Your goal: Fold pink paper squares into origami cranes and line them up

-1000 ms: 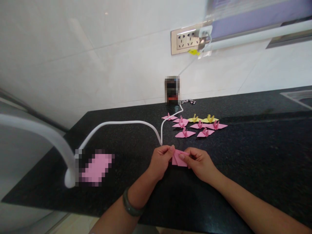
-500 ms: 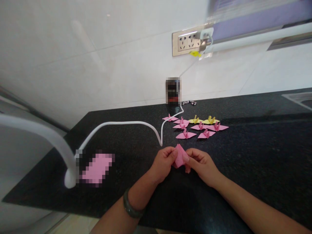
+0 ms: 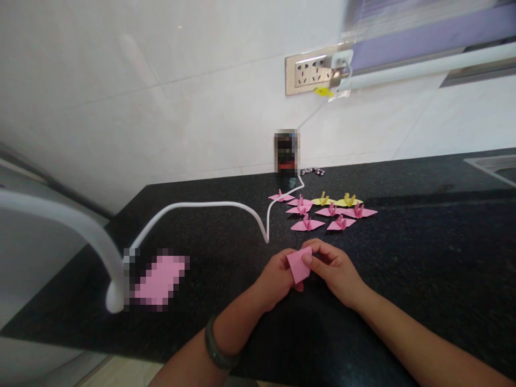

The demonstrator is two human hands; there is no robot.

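A small folded piece of pink origami paper (image 3: 299,268) is held between both hands above the dark countertop. My left hand (image 3: 277,279) grips it from the left, its fingers partly hidden behind the paper. On the right, my right hand (image 3: 335,269) pinches it, thumb on the front face and fingers behind. Just beyond the hands stand several folded paper cranes: pink ones such as this pink crane (image 3: 307,224), and two yellow ones, among them this yellow crane (image 3: 349,201).
A blurred-out pink sheet (image 3: 161,279) lies on the black countertop (image 3: 217,236) at the left. A white cable (image 3: 201,204) arches across it toward a pixelated upright object (image 3: 286,153) at the wall. A wall socket (image 3: 310,70) is above; a sink edge (image 3: 484,163) shows at right.
The pink paper has been turned in the hands, so a flat squarish face now shows instead of a pointed, layered top. My left thumb has moved off its front.
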